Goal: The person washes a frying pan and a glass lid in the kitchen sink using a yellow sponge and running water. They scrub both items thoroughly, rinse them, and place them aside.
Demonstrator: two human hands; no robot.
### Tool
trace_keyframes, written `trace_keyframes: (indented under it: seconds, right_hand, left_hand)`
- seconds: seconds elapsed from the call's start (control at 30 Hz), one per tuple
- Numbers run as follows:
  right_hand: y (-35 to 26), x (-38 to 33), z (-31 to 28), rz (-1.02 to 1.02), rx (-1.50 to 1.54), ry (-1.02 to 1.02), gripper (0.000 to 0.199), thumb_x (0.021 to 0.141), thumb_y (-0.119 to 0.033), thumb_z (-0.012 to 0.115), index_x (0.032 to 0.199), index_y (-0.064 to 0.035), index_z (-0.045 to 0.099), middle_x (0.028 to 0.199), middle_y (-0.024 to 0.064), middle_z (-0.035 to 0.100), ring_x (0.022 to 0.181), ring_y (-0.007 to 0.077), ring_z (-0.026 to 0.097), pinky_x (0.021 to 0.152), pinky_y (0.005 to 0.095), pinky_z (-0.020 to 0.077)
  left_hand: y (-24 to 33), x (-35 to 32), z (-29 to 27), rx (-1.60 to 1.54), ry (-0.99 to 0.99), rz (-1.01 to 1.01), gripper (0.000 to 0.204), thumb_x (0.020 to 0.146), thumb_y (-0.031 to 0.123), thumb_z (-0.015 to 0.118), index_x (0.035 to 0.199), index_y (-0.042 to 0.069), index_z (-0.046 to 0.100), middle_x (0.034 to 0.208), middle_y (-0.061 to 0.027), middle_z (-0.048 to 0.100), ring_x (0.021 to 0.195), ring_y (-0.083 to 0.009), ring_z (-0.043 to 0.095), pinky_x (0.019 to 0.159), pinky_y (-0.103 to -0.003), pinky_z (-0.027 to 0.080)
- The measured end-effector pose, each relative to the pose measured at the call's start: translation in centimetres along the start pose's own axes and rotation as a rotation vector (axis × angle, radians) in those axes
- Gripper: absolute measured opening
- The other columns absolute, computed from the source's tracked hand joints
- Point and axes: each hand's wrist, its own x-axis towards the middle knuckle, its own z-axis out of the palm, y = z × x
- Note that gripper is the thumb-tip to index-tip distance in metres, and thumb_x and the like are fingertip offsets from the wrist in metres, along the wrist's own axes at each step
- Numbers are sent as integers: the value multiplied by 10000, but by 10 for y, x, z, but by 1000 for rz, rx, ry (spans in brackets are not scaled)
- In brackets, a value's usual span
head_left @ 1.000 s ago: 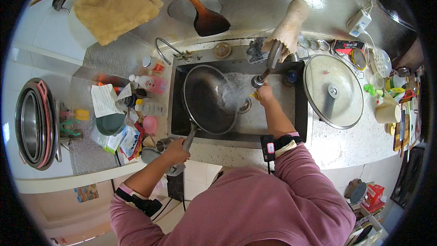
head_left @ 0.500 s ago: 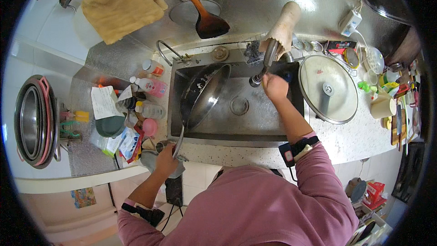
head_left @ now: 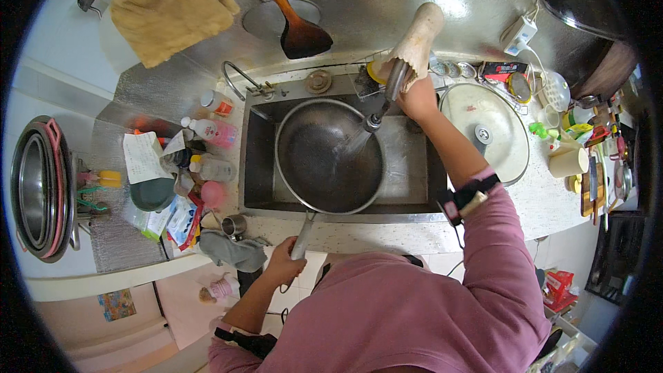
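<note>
My left fingers [head_left: 284, 260] are wrapped around the handle [head_left: 304, 235] of the dark wok [head_left: 324, 166], which sits just beyond them, over the sink [head_left: 254, 179]. Water from the tap head [head_left: 373, 123] runs into the wok's bowl. My right fingers [head_left: 414, 100] reach past the tap; I cannot tell whether they are closed on anything. Just beyond them is a wire rack [head_left: 361, 84] with something yellow [head_left: 376, 72] at its edge. A metal cup [head_left: 235, 226] stands left of my left fingers, near a grey cloth [head_left: 235, 252]; further off that way are a pink bottle [head_left: 217, 132] and a clear one [head_left: 215, 168].

Right of my right fingers, a big round lid [head_left: 507, 128] lies on the bench [head_left: 528, 211]. The tap stands between those fingers and the wok. The wok opens upward; its long axis runs from my left fingers away and slightly rightward, handle pointing back toward me.
</note>
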Motion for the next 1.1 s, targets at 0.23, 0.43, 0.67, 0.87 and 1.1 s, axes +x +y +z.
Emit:
trace_keyframes:
  seconds: [0.23, 0.43, 0.67, 0.87, 1.1]
  right_hand:
    - [91, -12, -60, 47, -625, -364, 176, 771, -210, 642, 929, -143, 681, 944, 55, 648, 997, 251, 570, 830, 398, 449]
    - [148, 12, -21, -165, -683, -811, 145, 788, -194, 575, 757, -181, 716, 849, 63, 700, 899, 254, 657, 860, 422, 443]
    - [130, 32, -20, -248, -820, -749, 133, 795, -181, 595, 764, -146, 719, 821, 62, 698, 868, 244, 653, 826, 402, 453]
    - [-7, -32, -43, -256, -617, -944, 131, 786, -185, 594, 790, -149, 720, 829, 84, 697, 792, 239, 672, 695, 398, 518]
    - [-285, -163, 54, 269, 1156, -1383, 475, 947, -428, 506, 1171, -21, 601, 1110, 132, 633, 1020, 229, 589, 897, 350, 450]
  left_hand:
    - [-14, 20, 49, -151, -183, 10, 517, 754, 3, 627, 1249, -7, 477, 794, -44, 559, 584, -120, 542, 503, -285, 451]
    - [7, 5, 44, 127, 1, 71, 611, 700, 86, 648, 1279, -3, 474, 956, -165, 621, 819, -268, 605, 736, -345, 480]
    - [25, -20, 15, 520, 297, 79, 618, 682, 77, 612, 1280, 32, 465, 1057, -257, 615, 991, -429, 582, 841, -466, 478]
    - [14, -37, -1, 772, 463, 104, 610, 729, 22, 547, 1319, 84, 401, 1079, -248, 591, 928, -428, 596, 773, -502, 496]
    - [-3, -42, -22, 827, 543, 309, 538, 758, 20, 531, 1282, 67, 421, 1073, -223, 595, 892, -416, 608, 720, -501, 496]
